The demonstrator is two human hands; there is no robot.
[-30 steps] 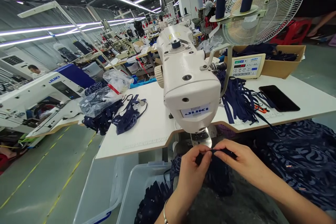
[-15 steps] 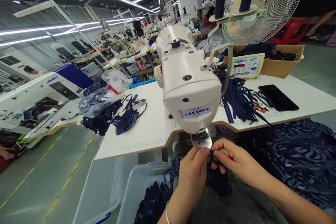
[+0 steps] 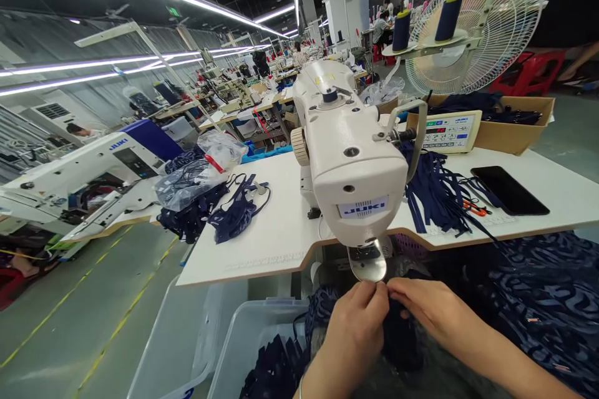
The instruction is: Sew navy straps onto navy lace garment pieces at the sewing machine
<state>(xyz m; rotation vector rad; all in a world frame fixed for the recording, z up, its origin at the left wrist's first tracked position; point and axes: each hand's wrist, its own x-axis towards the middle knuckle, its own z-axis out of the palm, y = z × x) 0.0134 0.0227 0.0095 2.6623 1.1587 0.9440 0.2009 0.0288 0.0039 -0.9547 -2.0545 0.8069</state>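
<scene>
Below the metal work plate (image 3: 369,265) of the white sewing machine (image 3: 355,156), my two hands meet. My left hand (image 3: 358,324) pinches the edge of a dark navy garment piece (image 3: 401,340), thumb and fingers pressed together. My right hand (image 3: 428,302) grips the same piece just to the right, fingertips nearly touching those of the left. The exact spot between the fingertips is mostly hidden. The rest of the dark cloth hangs beneath my hands over my lap.
A navy bra-like garment (image 3: 236,215) lies left on the white table (image 3: 276,224), beside bagged garments (image 3: 187,184). To the right are navy straps (image 3: 437,193), orange-handled snips (image 3: 476,208), a phone (image 3: 510,190) and a cardboard box (image 3: 508,131). A clear bin (image 3: 262,315) stands below.
The view has shifted, so the machine and table sit slightly right and lower. My fingers have closed in around the cloth; my right-hand fingers were more spread before.
</scene>
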